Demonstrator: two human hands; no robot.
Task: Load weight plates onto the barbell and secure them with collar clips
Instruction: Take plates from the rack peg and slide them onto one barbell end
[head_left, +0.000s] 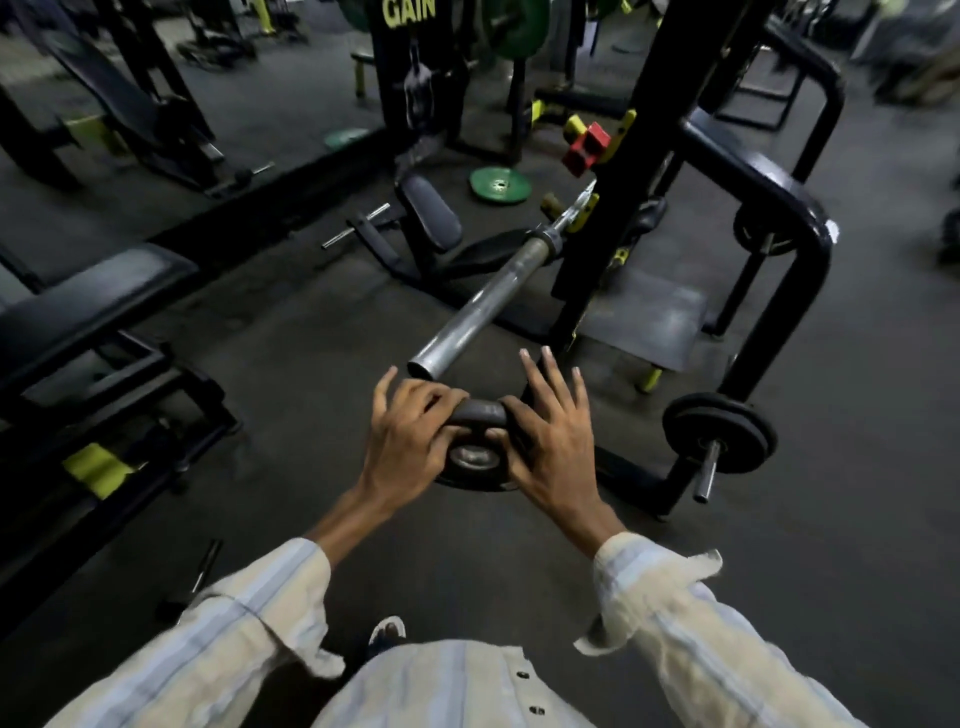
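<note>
While the left hand (410, 436) and right hand (550, 441) clamp a small black weight plate (475, 449) from either side, fingers partly splayed, just short of the bare barbell sleeve (483, 306) end, squaring its hole to that end should ease sliding.

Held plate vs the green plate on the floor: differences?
The held plate is black; the green plate is green. The held plate is gripped between the left hand and right hand, just short of the barbell sleeve end; the green plate lies flat on the floor, untouched. Both are round with a centre hole.
</note>
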